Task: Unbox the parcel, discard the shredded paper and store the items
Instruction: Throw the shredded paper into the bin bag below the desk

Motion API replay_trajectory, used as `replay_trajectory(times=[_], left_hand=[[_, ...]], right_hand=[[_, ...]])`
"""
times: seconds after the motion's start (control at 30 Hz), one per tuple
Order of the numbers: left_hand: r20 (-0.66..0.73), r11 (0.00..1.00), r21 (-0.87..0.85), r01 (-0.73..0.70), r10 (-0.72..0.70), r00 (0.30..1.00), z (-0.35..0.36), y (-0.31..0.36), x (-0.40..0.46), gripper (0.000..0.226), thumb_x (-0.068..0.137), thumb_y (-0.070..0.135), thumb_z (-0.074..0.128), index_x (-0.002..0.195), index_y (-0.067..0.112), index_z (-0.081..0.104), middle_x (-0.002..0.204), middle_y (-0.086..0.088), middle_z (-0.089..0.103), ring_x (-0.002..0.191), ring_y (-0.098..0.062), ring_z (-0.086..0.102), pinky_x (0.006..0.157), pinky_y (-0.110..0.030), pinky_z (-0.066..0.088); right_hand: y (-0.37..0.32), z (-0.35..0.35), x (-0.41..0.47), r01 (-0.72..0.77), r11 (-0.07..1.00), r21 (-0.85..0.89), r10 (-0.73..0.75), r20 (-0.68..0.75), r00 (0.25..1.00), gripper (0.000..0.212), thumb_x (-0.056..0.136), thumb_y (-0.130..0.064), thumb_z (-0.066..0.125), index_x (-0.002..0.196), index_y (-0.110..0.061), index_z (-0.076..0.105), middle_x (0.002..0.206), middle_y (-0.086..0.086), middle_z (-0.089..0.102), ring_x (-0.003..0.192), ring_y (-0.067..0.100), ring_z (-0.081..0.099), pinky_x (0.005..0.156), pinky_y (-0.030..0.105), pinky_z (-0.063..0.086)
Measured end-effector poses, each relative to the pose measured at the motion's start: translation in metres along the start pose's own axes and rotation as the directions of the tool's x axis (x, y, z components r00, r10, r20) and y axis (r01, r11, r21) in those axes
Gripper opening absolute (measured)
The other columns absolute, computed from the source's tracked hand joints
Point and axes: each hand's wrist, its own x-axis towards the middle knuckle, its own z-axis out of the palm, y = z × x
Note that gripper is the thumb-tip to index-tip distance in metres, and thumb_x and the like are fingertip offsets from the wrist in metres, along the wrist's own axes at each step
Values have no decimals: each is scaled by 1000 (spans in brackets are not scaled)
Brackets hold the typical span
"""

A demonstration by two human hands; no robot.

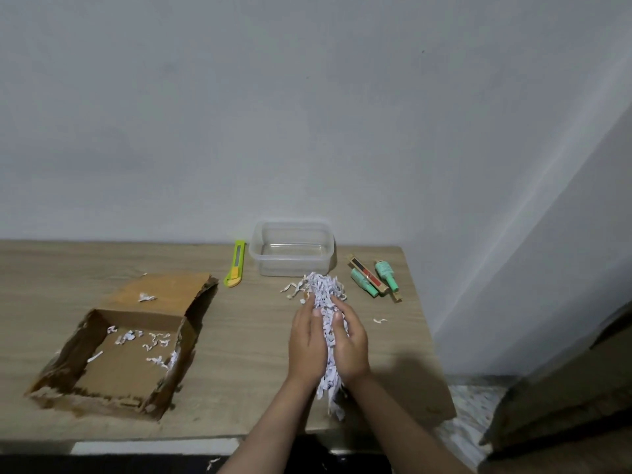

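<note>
Both the left hand (305, 343) and right hand (349, 347) press their fingers (337, 323) around the white shredded-paper wad (324, 302) near the light wooden counter's (239, 323) front right corner, seemingly lifted clear; best squeeze firmly so strands don't trail.

Wooden table (239, 336) against grey wall (307, 114)

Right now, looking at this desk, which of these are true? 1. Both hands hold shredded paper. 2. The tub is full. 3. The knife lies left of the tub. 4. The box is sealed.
1. True: the left hand and right hand press the shredded paper between them.
2. False: the tub looks empty.
3. True: the knife lies just left of it.
4. False: the box is open, with only scraps inside.
</note>
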Motion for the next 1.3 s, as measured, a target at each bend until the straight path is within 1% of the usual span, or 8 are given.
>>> replay_trajectory(times=[0.13, 0.33, 0.53, 0.67, 0.8, 1.03, 1.2, 1.3], left_hand=[[-44, 995, -95, 24, -28, 999, 3, 4, -8, 35, 100, 25, 34, 133, 24, 46, 134, 10, 47, 128, -2, 40, 96, 2, 26], [-78, 988, -150, -26, 14, 997, -4, 17, -28, 31, 100, 29, 33, 127, 33, 47, 129, 18, 48, 121, 14, 39, 98, -1, 28], [-54, 982, -176, -68, 59, 997, -20, 24, -70, 34, 92, 37, 33, 123, 35, 47, 127, 22, 48, 122, 11, 41, 103, -8, 30], [8, 979, -197, -58, 61, 998, -45, 17, -109, 30, 92, 32, 40, 120, 40, 48, 128, 22, 48, 121, 13, 41, 98, -4, 32], [40, 980, -193, -55, 64, 997, -79, 7, -150, 31, 91, 26, 46, 115, 45, 49, 125, 25, 48, 117, 17, 42, 95, -2, 32], [83, 987, -164, 8, 6, 997, -115, -32, -209, 34, 87, 32, 44, 120, 42, 48, 128, 19, 48, 119, 11, 44, 99, -14, 36], [135, 992, -99, 78, -65, 989, -115, -61, -237, 42, 87, 31, 44, 128, 27, 51, 130, 9, 49, 120, 2, 46, 104, -24, 37], [167, 997, -13, 80, -76, 983, -114, -80, -244, 48, 87, 31, 43, 133, 17, 49, 130, 5, 47, 120, -2, 45, 101, -14, 33]], right_hand=[[-3, -1, -4, -23, 997, 76, 26, -41, 999, 28, 93, -21, 50, 108, -41, 63, 123, -12, 63, 120, 3, 54, 108, 40, 41], [-19, -5, -22, -19, 995, 102, 25, -52, 998, 35, 82, -46, 51, 113, -37, 65, 123, -13, 65, 120, 2, 54, 107, 42, 42], [-34, -10, -71, 10, 997, 73, -4, -78, 997, 37, 83, -50, 50, 116, -38, 62, 125, -17, 63, 121, 2, 53, 106, 42, 43], [-44, 0, -121, 30, 986, 165, -9, -127, 992, 29, 89, -30, 53, 114, -25, 65, 123, -4, 65, 121, 10, 56, 105, 37, 43], [-50, 14, -174, 46, 979, 201, -17, -143, 990, 28, 93, 0, 50, 108, -20, 64, 118, 4, 65, 109, -1, 60, 93, 15, 46], [-28, 31, -249, -45, 992, 115, 64, -167, 984, 30, 84, -21, 51, 110, -18, 65, 114, -1, 67, 108, 6, 63, 92, 19, 49], [-3, 24, -279, -142, 984, 108, 161, -201, 966, 23, 90, -6, 55, 107, -16, 66, 107, -2, 68, 94, -7, 64, 78, 8, 48], [22, 23, -287, -222, 969, 108, 240, -205, 949, 25, 92, -3, 52, 105, -19, 66, 107, -1, 68, 94, -1, 65, 80, 13, 52]])
